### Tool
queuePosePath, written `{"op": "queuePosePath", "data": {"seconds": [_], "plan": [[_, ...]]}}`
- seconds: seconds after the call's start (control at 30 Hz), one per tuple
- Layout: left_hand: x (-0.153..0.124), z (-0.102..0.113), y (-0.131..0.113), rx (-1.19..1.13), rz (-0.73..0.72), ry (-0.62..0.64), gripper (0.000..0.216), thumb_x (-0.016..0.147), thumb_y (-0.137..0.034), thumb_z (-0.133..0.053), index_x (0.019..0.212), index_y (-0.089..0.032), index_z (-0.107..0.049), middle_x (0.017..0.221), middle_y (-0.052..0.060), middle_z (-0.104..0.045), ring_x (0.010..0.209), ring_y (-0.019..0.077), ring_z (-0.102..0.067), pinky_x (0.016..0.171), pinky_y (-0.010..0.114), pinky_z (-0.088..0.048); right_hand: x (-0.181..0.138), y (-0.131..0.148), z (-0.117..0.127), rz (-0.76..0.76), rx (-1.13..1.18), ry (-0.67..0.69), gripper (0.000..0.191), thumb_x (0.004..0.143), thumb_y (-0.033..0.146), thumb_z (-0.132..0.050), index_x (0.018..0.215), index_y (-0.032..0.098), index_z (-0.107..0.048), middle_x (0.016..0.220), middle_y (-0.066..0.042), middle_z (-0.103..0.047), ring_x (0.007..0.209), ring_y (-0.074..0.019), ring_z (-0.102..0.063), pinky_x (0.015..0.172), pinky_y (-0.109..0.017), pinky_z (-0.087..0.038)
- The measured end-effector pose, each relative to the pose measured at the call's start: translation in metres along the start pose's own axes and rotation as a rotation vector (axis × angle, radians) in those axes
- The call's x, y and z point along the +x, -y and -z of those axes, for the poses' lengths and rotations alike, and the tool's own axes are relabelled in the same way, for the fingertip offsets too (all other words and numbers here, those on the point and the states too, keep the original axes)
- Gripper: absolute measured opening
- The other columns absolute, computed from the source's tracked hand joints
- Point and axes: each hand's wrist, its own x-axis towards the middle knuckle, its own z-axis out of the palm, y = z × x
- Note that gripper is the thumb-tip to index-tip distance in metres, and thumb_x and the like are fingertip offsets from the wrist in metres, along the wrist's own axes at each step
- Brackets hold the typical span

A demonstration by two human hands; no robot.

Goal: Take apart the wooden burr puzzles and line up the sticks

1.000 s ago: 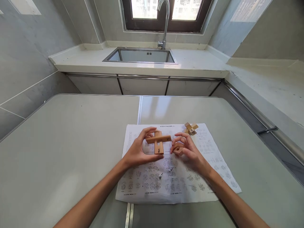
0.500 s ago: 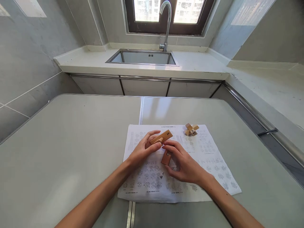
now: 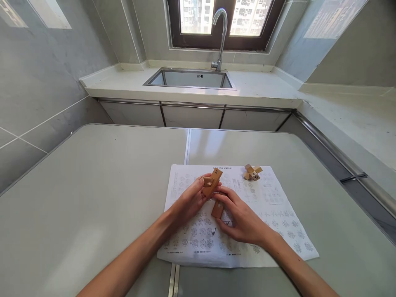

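Note:
My left hand (image 3: pixel 193 196) is closed around a notched wooden puzzle piece (image 3: pixel 215 176) marked "2". A second, smaller wooden part under the thumb crosses it; whether the two are joined I cannot tell. Close beside it, my right hand (image 3: pixel 239 214) grips a darker reddish-brown notched wooden block (image 3: pixel 217 209) between thumb and fingers. Both hands are over a printed paper sheet (image 3: pixel 278 202) covered with small puzzle diagrams. On the sheet's far right part sits a cluster of crossed wooden puzzle pieces (image 3: pixel 253 172) with numbers on their ends.
The paper lies on a pale folding table (image 3: pixel 93 185) with a seam down its middle. Beyond the table's far edge is a counter (image 3: pixel 260 84) with a sink (image 3: pixel 198 78) and a curved faucet (image 3: pixel 220 39). A tiled wall stands on the left.
In my left hand, the piece marked "2" has turned to a steeper angle, and the thumb now lies on the crossing part. My right hand keeps its block. The whole view has shifted slightly.

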Motion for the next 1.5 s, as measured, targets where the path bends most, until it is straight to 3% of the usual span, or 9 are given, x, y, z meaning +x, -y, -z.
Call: {"op": "queuePosePath", "data": {"seconds": [0.17, 0.27, 0.4, 0.5, 0.6, 0.73, 0.87, 1.33, 1.5], "plan": [[0.002, -0.001, 0.004, 0.018, -0.016, -0.005, 0.055, 0.104, -0.060, -0.053, 0.146, -0.025, -0.055, 0.153, 0.011, -0.059, 0.151, 0.0291, -0.048, 0.131, 0.050, -0.031, -0.001, -0.004, -0.001, 0.005, -0.017, -0.070, 0.066, 0.091, 0.018, -0.070, 0.150, 0.030, -0.043, 0.150, -0.014, -0.049, 0.144, -0.0352, -0.048, 0.117, -0.058, -0.048], [0.003, -0.002, 0.008, 0.021, -0.049, -0.013, 0.059, 0.101, -0.063, -0.059, 0.145, -0.024, -0.054, 0.152, 0.013, -0.060, 0.147, 0.0305, -0.052, 0.128, 0.052, -0.033, -0.002, -0.007, -0.003, -0.036, -0.008, -0.252, 0.062, 0.094, 0.027, -0.073, 0.148, 0.032, -0.042, 0.143, -0.014, -0.052, 0.135, -0.0355, -0.055, 0.110, -0.061, -0.052], [-0.002, -0.009, 0.014, 0.057, -0.005, 0.018, 0.071, 0.097, -0.064, -0.065, 0.153, -0.028, -0.042, 0.151, 0.014, -0.060, 0.144, 0.0321, -0.054, 0.125, 0.057, -0.034, -0.003, -0.006, -0.006, -0.022, -0.049, -0.439, 0.065, 0.095, 0.030, -0.074, 0.150, 0.037, -0.040, 0.147, -0.014, -0.043, 0.138, -0.0382, -0.049, 0.112, -0.068, -0.048], [-0.010, -0.021, 0.014, 0.117, 0.045, 0.053, 0.074, 0.099, -0.061, -0.064, 0.158, -0.032, -0.031, 0.158, 0.014, -0.052, 0.152, 0.0313, -0.045, 0.126, 0.057, -0.031, -0.002, -0.002, -0.007, -0.020, -0.052, -0.423, 0.065, 0.096, 0.027, -0.073, 0.151, 0.040, -0.042, 0.154, -0.013, -0.038, 0.143, -0.0389, -0.046, 0.112, -0.067, -0.048], [-0.015, -0.032, 0.013, 0.180, 0.031, 0.083, 0.074, 0.097, -0.055, -0.071, 0.156, -0.034, -0.033, 0.162, 0.014, -0.046, 0.154, 0.0313, -0.041, 0.125, 0.056, -0.033, 0.000, 0.000, -0.008, 0.009, 0.004, -0.390, 0.061, 0.098, 0.020, -0.067, 0.151, 0.040, -0.043, 0.151, -0.012, -0.048, 0.142, -0.0359, -0.050, 0.110, -0.063, -0.052], [-0.014, -0.035, 0.015, 0.238, -0.052, 0.035, 0.071, 0.084, -0.052, -0.085, 0.139, -0.031, -0.045, 0.145, 0.013, -0.059, 0.135, 0.0332, -0.058, 0.111, 0.054, -0.046, 0.003, 0.001, -0.011, 0.026, 0.027, -0.429, 0.062, 0.094, 0.014, -0.067, 0.147, 0.039, -0.045, 0.144, -0.009, -0.061, 0.138, -0.0340, -0.055, 0.109, -0.063, -0.052], [-0.010, -0.030, 0.023, 0.220, -0.098, 0.007, 0.074, 0.078, -0.049, -0.091, 0.133, -0.032, -0.046, 0.138, 0.011, -0.062, 0.120, 0.0298, -0.065, 0.100, 0.048, -0.052, 0.004, 0.003, -0.013, -0.003, 0.029, -0.448, 0.061, 0.092, 0.012, -0.067, 0.144, 0.037, -0.048, 0.143, -0.008, -0.065, 0.135, -0.0329, -0.059, 0.106, -0.060, -0.055], [-0.005, -0.029, 0.026, 0.265, -0.201, -0.004, 0.083, 0.070, -0.045, -0.098, 0.132, -0.032, -0.044, 0.135, 0.010, -0.063, 0.130, 0.0310, -0.060, 0.112, 0.052, -0.045, 0.006, 0.005, -0.007, -0.125, 0.130, -0.476, 0.048, 0.093, 0.017, -0.067, 0.137, 0.032, -0.057, 0.133, -0.007, -0.073, 0.118, -0.0289, -0.073, 0.098, -0.047, -0.061], [-0.006, -0.039, 0.013, 0.294, -0.206, -0.044, 0.072, 0.080, -0.051, -0.090, 0.135, -0.032, -0.046, 0.135, 0.009, -0.065, 0.136, 0.0334, -0.059, 0.118, 0.054, -0.042, 0.014, 0.008, -0.002, -0.180, 0.180, -0.456, 0.043, 0.094, 0.018, -0.063, 0.136, 0.029, -0.059, 0.121, -0.005, -0.076, 0.102, -0.0239, -0.077, 0.091, -0.040, -0.063]]}}
